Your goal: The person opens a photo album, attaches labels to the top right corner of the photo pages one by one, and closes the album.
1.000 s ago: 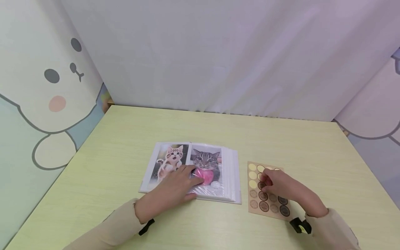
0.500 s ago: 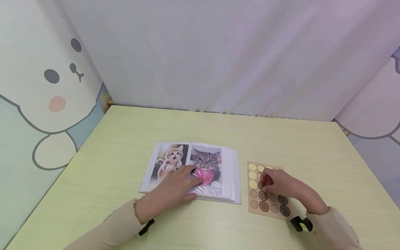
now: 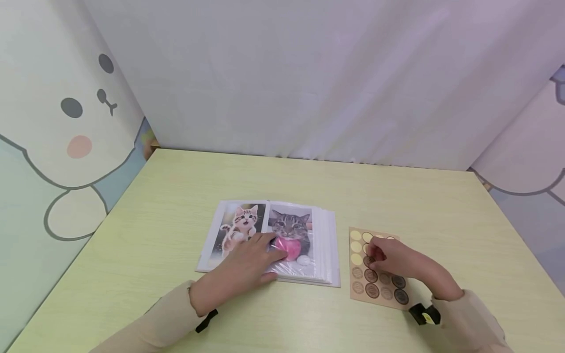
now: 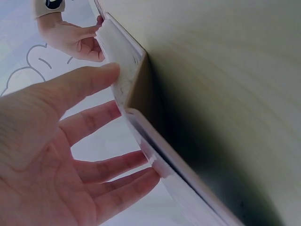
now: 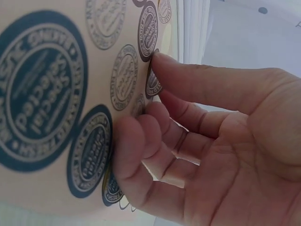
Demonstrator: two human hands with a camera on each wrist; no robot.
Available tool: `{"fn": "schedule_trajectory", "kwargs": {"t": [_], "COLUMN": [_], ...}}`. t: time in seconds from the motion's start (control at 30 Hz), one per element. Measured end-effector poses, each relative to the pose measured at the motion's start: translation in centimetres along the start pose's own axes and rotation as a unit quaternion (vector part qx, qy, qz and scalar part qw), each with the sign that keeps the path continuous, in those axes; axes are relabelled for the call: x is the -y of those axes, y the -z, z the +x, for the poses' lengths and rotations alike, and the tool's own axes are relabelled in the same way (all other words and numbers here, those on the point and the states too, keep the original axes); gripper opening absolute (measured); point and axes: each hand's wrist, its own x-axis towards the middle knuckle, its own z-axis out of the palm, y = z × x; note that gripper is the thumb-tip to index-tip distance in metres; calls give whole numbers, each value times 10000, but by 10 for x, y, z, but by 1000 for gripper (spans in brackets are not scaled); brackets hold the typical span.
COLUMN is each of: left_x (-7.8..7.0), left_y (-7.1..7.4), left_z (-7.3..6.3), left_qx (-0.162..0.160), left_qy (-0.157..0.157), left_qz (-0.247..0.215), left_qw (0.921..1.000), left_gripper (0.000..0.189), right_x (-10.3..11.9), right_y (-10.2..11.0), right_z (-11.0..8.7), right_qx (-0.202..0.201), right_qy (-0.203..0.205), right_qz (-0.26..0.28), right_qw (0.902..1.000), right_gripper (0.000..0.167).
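A photo album (image 3: 327, 250) lies open with a kitten photo (image 3: 240, 225) on its left page. On its right page, a grey tabby photo (image 3: 290, 223) shows a pink ball. My left hand (image 3: 240, 267) rests with spread fingers across the lower middle of the album, thumb near its front edge. To the right lies a kraft sheet of round stickers (image 3: 380, 299). My right hand (image 3: 403, 261) bends over it, pinching at a dark-ringed sticker (image 5: 153, 85) with thumb and forefinger. Its other fingers, curled, touch the sheet in the right wrist view.
The pale yellow table (image 3: 176, 196) carries both things. A whitish curtain (image 3: 282, 78) hangs along its far edge, and cartoon-printed panels (image 3: 75, 132) stand at the sides. Several pale yellow spots (image 3: 355, 246) show at the sheet's upper left.
Both hands keep their places on the album and the sticker sheet. The head view shifts very slightly.
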Motion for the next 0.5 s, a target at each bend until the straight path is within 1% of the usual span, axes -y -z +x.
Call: {"fn": "schedule_trajectory", "kwargs": {"t": [0.1, 0.2, 0.33, 0.5], "left_x": [0, 0, 1, 1], "left_y": [0, -1, -2, -2], "left_z": [0, -1, -1, -1], "left_qx": [-1, -40, -90, -103], "left_qy": [0, -13, -38, -54], "left_qz": [-3, 34, 84, 85], "left_qw": [10000, 10000, 9999, 9999], "left_gripper": [43, 42, 42, 42], "right_x": [-2, -3, -3, -1], "right_y": [1, 1, 0, -1], "right_z": [0, 0, 0, 0], "right_qx": [128, 223, 260, 291], "right_qy": [96, 96, -37, -67], "right_qz": [169, 331, 520, 647], "right_qw": [9997, 9992, 9983, 9975], "right_gripper": [16, 12, 9, 8]}}
